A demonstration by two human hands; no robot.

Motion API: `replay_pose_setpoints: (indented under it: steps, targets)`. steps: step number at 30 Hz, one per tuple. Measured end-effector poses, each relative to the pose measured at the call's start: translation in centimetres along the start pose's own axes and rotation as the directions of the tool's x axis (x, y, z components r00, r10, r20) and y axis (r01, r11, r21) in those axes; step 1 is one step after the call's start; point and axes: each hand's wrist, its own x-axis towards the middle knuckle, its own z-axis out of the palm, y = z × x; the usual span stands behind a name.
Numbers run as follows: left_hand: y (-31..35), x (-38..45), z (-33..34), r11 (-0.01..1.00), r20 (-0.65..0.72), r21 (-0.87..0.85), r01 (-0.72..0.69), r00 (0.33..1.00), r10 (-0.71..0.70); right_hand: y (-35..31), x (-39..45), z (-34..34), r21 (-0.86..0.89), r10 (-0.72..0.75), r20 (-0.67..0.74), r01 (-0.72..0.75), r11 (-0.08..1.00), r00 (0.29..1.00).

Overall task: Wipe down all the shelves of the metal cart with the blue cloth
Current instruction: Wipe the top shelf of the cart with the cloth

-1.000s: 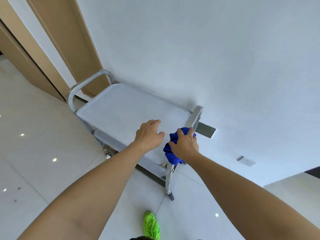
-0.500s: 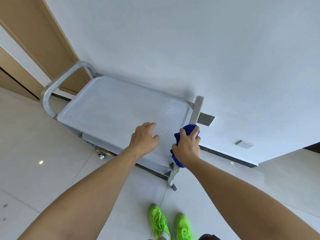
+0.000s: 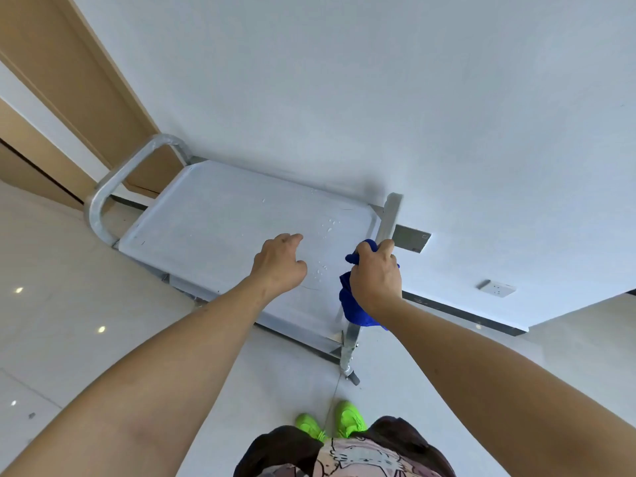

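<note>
**White wall, pale tile, wood at the left**

A plain white wall [image 3: 378, 80] fills the top and right of the frame. At upper left, a tan wooden door frame [image 3: 69, 80] slants down. Glossy pale floor tiles [image 3: 51, 339] across the lower left catch small ceiling-light spots. A dark baseboard [image 3: 464, 316] runs lower right, a white socket [image 3: 496, 288] just above it.

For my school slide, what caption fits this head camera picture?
Right hand holds blue cloth at metal cart corner.
</note>
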Motion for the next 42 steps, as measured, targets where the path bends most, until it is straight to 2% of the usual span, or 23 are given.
replay_pose_setpoints:
  steps: [7,13,16,21,25,30,31,35,42]
  targets:
    - [-0.3,1.2,-1.4,0.999,0.014,0.009,-0.043,0.999,0.043,-1.8,1.1,-0.7,0.064,-0.004,-0.021,0.005,0.998,1.000]
    - [-3.4,2.9,-2.7,0.991,0.041,0.012,-0.131,0.991,0.131,-6.0,1.8,1.3,0.135,-0.008,-0.104,0.022,0.991,0.995]
    - [-5.9,3.6,-3.1,0.982,0.089,0.019,-0.187,0.979,0.185,-8.4,1.2,3.1,0.139,0.053,-0.118,-0.037,0.990,0.992]
    - [-10.2,5.0,-3.3,0.966,0.145,0.050,-0.253,0.959,0.243,-10.8,-0.7,6.7,0.124,0.154,-0.060,-0.146,0.982,0.986]
    - [-13.2,4.5,-2.1,0.960,0.257,0.053,-0.274,0.933,0.252,-11.7,-3.0,9.1,0.090,0.251,-0.027,-0.248,0.965,0.968]
    - [-13.4,5.4,-1.2,0.951,0.291,0.052,-0.306,0.915,0.279,-10.9,-2.9,9.7,0.001,0.294,-0.144,-0.297,0.955,0.945]
    - [-13.2,5.7,-1.0,0.946,0.296,0.054,-0.319,0.910,0.290,-10.7,-2.6,9.8,-0.040,0.278,-0.127,-0.285,0.958,0.952]
    - [-12.9,6.9,-0.1,0.934,0.310,0.084,-0.349,0.900,0.308,-9.5,-1.4,11.7,-0.219,0.252,0.091,-0.227,0.949,0.963]
    - [-12.9,8.3,2.4,0.901,0.271,0.220,-0.374,0.911,0.312,-7.4,-1.4,16.8,-0.219,0.187,0.295,-0.124,0.968,0.937]
